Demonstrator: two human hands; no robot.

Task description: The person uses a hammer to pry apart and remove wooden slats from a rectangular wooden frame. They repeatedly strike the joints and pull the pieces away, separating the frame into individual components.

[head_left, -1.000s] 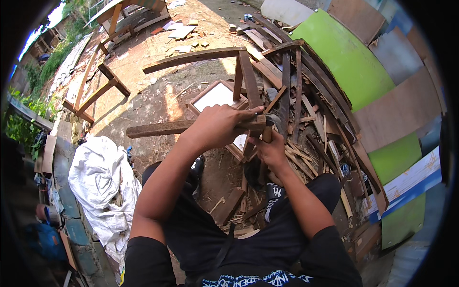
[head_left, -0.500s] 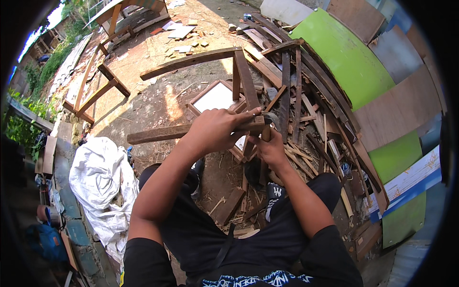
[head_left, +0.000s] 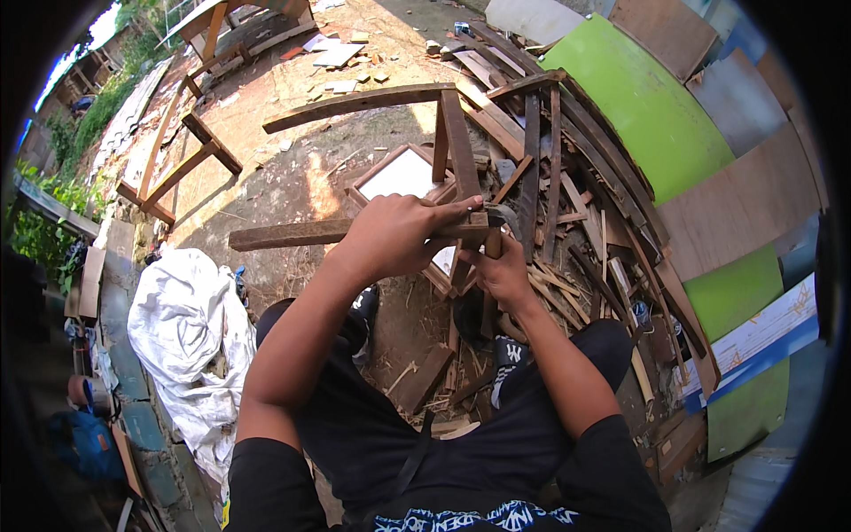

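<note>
My left hand [head_left: 394, 235] is closed over the corner of a brown wooden frame [head_left: 461, 146], its index finger lying along the joint. One bar of the frame [head_left: 284, 235] sticks out to the left under that hand, and another bar runs across farther away. In my right hand [head_left: 503, 277] is the wooden handle of a hammer [head_left: 503, 217]. Its grey metal head is up against the end of the frame's corner, close to my left fingertips. Whether the head touches the wood I cannot tell. Beneath the frame lie brown-edged panels with white faces [head_left: 399, 175].
A heap of dark wooden strips [head_left: 567, 168] fills the right side, before green and brown boards [head_left: 620, 106]. White cloth [head_left: 186, 328] lies at left. Another wooden frame [head_left: 182, 173] stands farther left. Broken tiles [head_left: 337, 56] are scattered beyond. A wood block [head_left: 424, 379] lies between my feet.
The frame's left bar has shifted slightly to the left and upward in view. The hammer head has turned a little at the corner. Both hands keep their grip.
</note>
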